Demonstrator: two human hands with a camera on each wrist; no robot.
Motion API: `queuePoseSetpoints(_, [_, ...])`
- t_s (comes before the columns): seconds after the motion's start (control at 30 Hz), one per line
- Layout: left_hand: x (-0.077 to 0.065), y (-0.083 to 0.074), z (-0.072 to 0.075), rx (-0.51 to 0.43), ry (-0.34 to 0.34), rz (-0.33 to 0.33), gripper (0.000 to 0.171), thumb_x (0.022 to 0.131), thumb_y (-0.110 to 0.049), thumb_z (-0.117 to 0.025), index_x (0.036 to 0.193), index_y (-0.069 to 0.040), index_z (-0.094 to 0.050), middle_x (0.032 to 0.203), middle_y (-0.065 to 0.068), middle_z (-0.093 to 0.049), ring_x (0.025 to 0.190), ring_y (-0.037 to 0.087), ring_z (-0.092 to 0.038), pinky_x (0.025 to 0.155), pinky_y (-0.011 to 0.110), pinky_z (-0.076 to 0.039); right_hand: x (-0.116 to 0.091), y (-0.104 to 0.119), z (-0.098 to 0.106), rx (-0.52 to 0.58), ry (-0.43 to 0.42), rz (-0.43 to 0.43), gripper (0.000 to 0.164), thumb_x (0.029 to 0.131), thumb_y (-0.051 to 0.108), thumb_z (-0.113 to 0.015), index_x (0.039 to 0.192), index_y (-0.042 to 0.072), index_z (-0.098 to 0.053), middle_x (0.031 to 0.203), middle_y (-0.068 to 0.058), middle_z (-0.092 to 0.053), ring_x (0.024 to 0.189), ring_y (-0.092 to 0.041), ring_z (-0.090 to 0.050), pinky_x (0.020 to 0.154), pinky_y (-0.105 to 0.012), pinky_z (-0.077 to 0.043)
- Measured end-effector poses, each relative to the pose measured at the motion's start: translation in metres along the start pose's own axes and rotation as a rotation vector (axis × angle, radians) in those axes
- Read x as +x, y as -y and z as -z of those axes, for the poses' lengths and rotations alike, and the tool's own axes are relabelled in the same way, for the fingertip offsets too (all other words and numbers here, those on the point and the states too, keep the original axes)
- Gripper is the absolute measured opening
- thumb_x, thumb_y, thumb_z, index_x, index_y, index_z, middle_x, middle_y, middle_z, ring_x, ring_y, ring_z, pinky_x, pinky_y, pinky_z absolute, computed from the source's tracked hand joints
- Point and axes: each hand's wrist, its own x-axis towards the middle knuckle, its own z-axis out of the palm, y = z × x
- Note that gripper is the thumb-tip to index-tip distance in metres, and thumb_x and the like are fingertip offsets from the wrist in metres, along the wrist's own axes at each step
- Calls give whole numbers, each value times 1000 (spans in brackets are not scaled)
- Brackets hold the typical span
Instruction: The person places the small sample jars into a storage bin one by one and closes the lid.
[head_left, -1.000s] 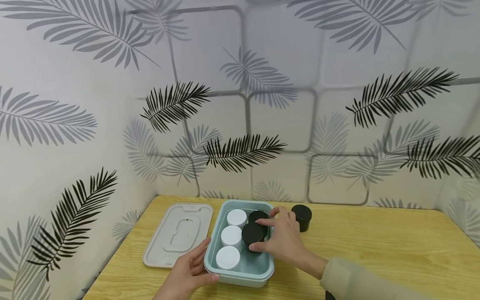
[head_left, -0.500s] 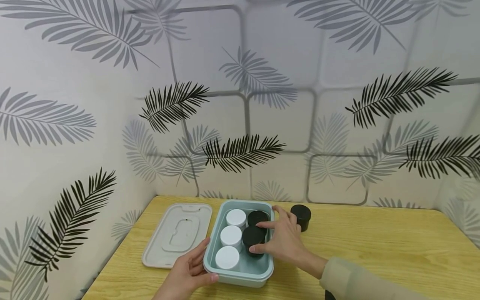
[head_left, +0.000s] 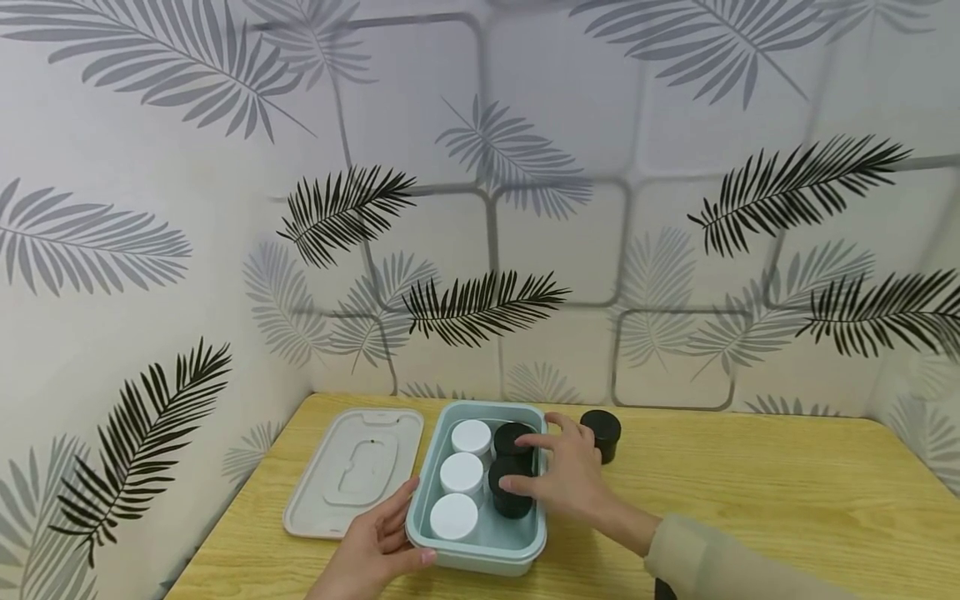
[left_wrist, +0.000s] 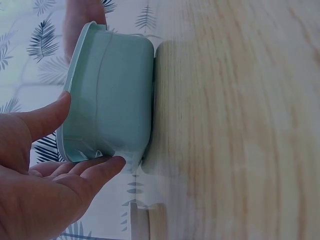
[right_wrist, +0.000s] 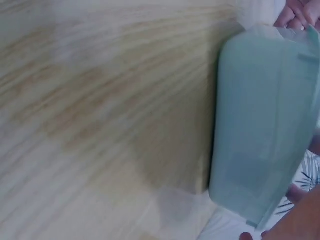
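The front black jar (head_left: 512, 503) stands upright inside the pale blue-green box (head_left: 483, 563), on the right side of it, just in front of the rear black jar (head_left: 513, 437). My right hand (head_left: 576, 473) reaches in over the right rim, fingers spread and relaxed rather than clenched: my thumb overlaps the lid of the front jar, and my index finger extends over the rear one. Whether the thumb touches the lid I cannot tell, and the right wrist view shows only the outside of the box and a little of my hand.

To the left of the black pair, three white jars stand upright in a row: the near white jar (head_left: 454, 517), the middle white jar (head_left: 462, 472) and the far white jar (head_left: 472, 437).

My left hand (head_left: 377, 540) grasps the box at its near left corner, thumb against the near rim and the other fingers along the left side. The box sits flat on the wood-grain table (head_left: 750, 492).

Left of the box, near it, the light grey lid (head_left: 362, 471) lies flat. On the other side, just beyond my right hand, the outer black jar (head_left: 602, 433) stands on the tabletop. My right sleeve (head_left: 693, 557) is pale beige. Behind everything rises a wall (head_left: 562, 242) printed with grey and black fronds.
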Motion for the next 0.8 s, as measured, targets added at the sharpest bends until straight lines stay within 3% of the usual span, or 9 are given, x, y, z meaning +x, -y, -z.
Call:
queuePoseSetpoints(0.17, [0,0,-1,-2,0,8,101,89,-8,-86,165,6,-20,160,34,-33,142,41,-46,102,30,-53,13,-13,26,118,-93,52,28,92,25,-84,111,5,-82,130,-18,-68,129,-45,-52,108,-64,-39])
queuePoseSetpoints(0.27, [0,-1,-1,-1,-2,9,101,89,-8,-86,165,6,-21,160,34,-33,142,41,-46,102,30,-53,26,-34,48,131,-94,89,36,93,21,-84,122,2,-77,129,-19,-70,124,-44,-59,103,-61,-48])
queuePoseSetpoints(0.43, [0,-1,-1,3,-2,9,101,89,-8,-86,164,7,-21,160,34,-32,142,41,-46,101,30,-53,40,-78,78,120,68,66,69,91,32,-85,148,1,-60,148,-23,-58,130,-50,-52,101,-61,-49])
queuePoseSetpoints(0.57, [0,-1,-1,4,-3,12,101,89,-7,-86,165,7,-20,160,34,-33,142,41,-46,101,30,-54,40,-102,89,118,204,40,81,91,32,-86,153,-5,-49,152,-29,-51,131,-54,-47,98,-58,-50])
queuePoseSetpoints(0.8, [-1,0,0,1,-2,12,101,89,-7,-86,165,6,-20,160,33,-34,142,41,-46,101,31,-54,38,-116,89,117,249,31,83,87,29,-89,150,-9,-51,145,-29,-56,118,-45,-50,83,-45,-51])
